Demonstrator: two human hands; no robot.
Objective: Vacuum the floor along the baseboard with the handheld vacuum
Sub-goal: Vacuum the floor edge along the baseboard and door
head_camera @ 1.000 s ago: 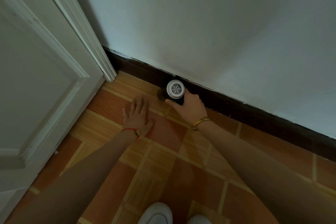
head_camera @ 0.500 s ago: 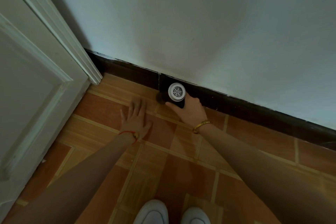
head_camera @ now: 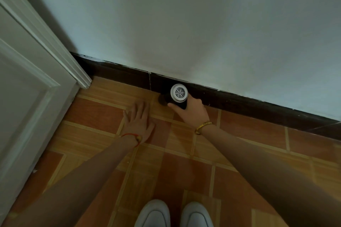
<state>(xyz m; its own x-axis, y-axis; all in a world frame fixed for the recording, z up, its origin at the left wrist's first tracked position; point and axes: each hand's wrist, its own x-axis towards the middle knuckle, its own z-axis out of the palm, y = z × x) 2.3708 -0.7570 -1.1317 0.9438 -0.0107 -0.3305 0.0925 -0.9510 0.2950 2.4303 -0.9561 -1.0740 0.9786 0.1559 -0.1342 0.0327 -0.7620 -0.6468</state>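
The handheld vacuum [head_camera: 178, 95] is black with a round white vented end cap facing me. My right hand [head_camera: 191, 111] grips its body, with the vacuum held low against the dark baseboard [head_camera: 258, 104]; its nozzle end is hidden. My left hand [head_camera: 138, 122] lies flat on the orange tiled floor [head_camera: 184, 167] with fingers spread, just left of the vacuum and not touching it. A gold bracelet is on my right wrist, a red cord on my left.
A white panelled door [head_camera: 27, 101] and its frame [head_camera: 81, 77] stand at the left, meeting the baseboard in the corner. A pale wall [head_camera: 203, 24] rises above the baseboard. My two white shoes [head_camera: 173, 214] are at the bottom edge.
The vacuum and my right hand have shifted right along the baseboard, away from the door frame corner. My left hand has followed along the floor, staying flat.
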